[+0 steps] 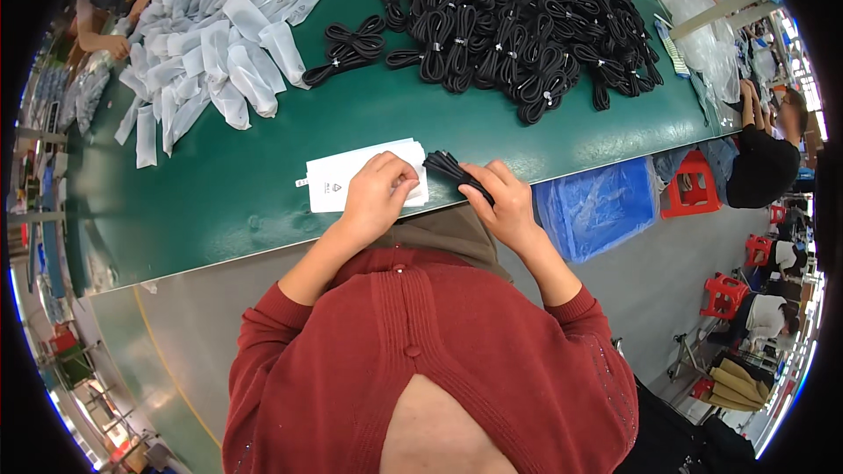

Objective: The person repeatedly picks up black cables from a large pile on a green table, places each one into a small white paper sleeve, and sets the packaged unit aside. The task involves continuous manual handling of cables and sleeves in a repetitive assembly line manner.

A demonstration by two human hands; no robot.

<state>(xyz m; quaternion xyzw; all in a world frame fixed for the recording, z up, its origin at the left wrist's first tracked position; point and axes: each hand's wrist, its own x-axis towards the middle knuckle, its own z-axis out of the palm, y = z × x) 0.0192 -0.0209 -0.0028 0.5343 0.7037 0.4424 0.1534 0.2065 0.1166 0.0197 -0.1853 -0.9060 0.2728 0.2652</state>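
Left hand [379,189] pins white pouch [351,177]; right hand [500,202] grips black cable bundle [457,174] at its mouth. Bagged pile [219,44] small, loose cable heap [527,17] large: judged early.

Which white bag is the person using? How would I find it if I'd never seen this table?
Find the long green table and follow its near edge to the person's two hands. The white bag lies flat under the left hand, beside the black cable bundle in the right hand. It lies alone, while the other white bags are heaped at the far left.
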